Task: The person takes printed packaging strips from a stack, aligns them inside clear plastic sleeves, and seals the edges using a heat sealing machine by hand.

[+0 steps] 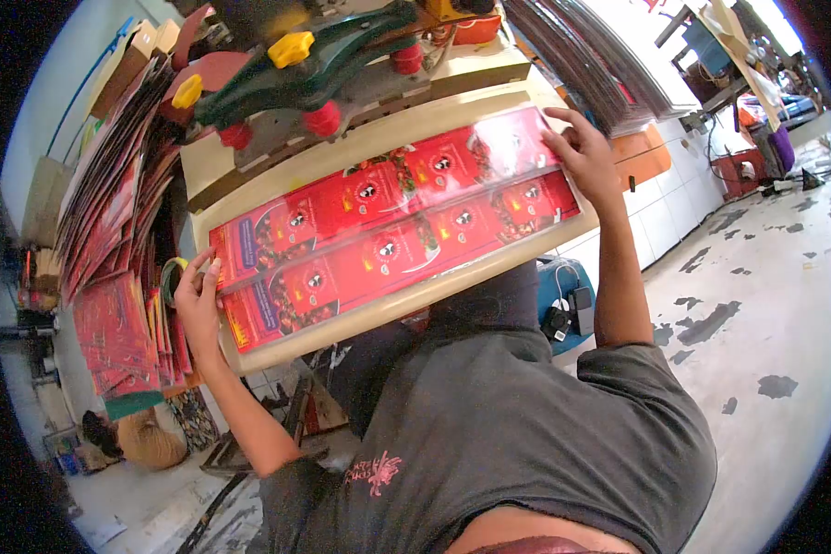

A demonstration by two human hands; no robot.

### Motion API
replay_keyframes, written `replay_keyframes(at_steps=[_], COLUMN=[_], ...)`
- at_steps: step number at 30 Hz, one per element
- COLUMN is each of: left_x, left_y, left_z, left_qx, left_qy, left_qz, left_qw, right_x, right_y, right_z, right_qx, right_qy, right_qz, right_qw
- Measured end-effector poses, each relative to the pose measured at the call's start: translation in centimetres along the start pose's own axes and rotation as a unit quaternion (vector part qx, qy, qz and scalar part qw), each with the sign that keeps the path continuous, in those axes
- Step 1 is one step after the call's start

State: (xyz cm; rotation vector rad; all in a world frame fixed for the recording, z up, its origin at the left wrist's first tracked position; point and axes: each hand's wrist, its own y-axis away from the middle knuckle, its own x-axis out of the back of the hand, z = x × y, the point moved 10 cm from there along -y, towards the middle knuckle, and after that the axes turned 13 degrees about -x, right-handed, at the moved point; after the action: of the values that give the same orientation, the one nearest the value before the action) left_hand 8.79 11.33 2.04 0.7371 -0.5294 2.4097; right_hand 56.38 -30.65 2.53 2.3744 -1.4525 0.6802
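A long, glossy red printed sheet [406, 208] with food pictures and round logos lies slantwise over the cream worktop [425, 293] in front of me. Two printed bands run along it, parted by a lengthwise line. At its left end my left hand [199, 305] holds the edge, fingertips on the upper left part. My right hand [584, 159] pinches the far right corner between thumb and curled fingers. Just beyond the sheet stands a machine with a dark green clamp bar [342, 74], yellow knobs [292, 50] and red feet [322, 118].
Tall stacks of red printed sheets [120, 203] lean at the left, with more piled sheets [115, 332] below. Another stack [586, 60] stands at the back right. A blue container [563, 309] with chargers sits beside my leg. Peeling floor [720, 314] stretches to the right.
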Motion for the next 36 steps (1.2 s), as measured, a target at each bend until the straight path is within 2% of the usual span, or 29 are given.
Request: replay_keyframes(at_steps=[2,4,6,8,12,14,17,19,20,22,25,32,33,36], left_x=[-0.4,-0.8,-0.5,-0.2,-0.2,-0.3,-0.3,-0.6,-0.5,-0.8,-0.9,-0.7,-0.7,-0.5], left_y=[-1.2,-2.0,-3.0,-4.0,-4.5,-4.3,-4.3,-4.5,-4.5,-4.3,-4.2,-3.8,-4.0,-3.8], left_z=[-0.8,-1.8,-2.2,-4.4,-4.5,-4.5,-4.2,-2.8,-2.8,-3.1,-3.3,-2.1,-2.2,-2.1], left_qx=[0.004,0.013,-0.028,-0.051,-0.101,-0.067,-0.064,-0.138,-0.138,-0.063,-0.074,-0.055,-0.094,-0.082], left_qy=[0.009,0.015,0.014,-0.012,-0.04,-0.041,-0.088,-0.105,-0.105,-0.119,-0.072,-0.089,-0.092,-0.086], left_qz=[-0.006,-0.012,0.016,0.017,0.053,0.041,0.028,0.032,0.031,-0.005,0.006,0.016,0.017,0.029], left_qw=[1.0,1.0,0.999,0.998,0.993,0.996,0.994,0.984,0.984,0.991,0.995,0.994,0.991,0.992], right_x=[-0.8,-1.6,-2.2,-3.3,-3.9,-4.1,-4.0,-3.7,-3.7,-3.5,-3.7,-3.7,-3.9,-4.2], right_y=[-0.6,-1.3,-2.9,-4.0,-4.8,-4.6,-4.5,-4.3,-4.3,-4.1,-4.6,-4.6,-5.0,-4.4], right_z=[-1.4,-2.6,-2.3,-1.6,-0.9,-0.7,-0.6,-1.1,-1.2,-1.4,-0.6,-0.5,-0.1,-1.0], right_qx=[0.019,0.039,0.077,0.075,0.064,0.06,0.041,0.055,0.054,0.043,0.036,0.035,0.058,0.029], right_qy=[0.079,0.084,0.125,0.116,0.149,0.157,0.143,0.106,0.107,0.116,0.115,0.104,0.103,0.092], right_qz=[0.008,0.004,0.004,0.0,0.011,0.013,0.024,0.041,0.041,0.043,0.037,0.04,0.033,0.004], right_qw=[0.997,0.996,0.989,0.99,0.987,0.986,0.989,0.992,0.992,0.991,0.992,0.993,0.993,0.995])
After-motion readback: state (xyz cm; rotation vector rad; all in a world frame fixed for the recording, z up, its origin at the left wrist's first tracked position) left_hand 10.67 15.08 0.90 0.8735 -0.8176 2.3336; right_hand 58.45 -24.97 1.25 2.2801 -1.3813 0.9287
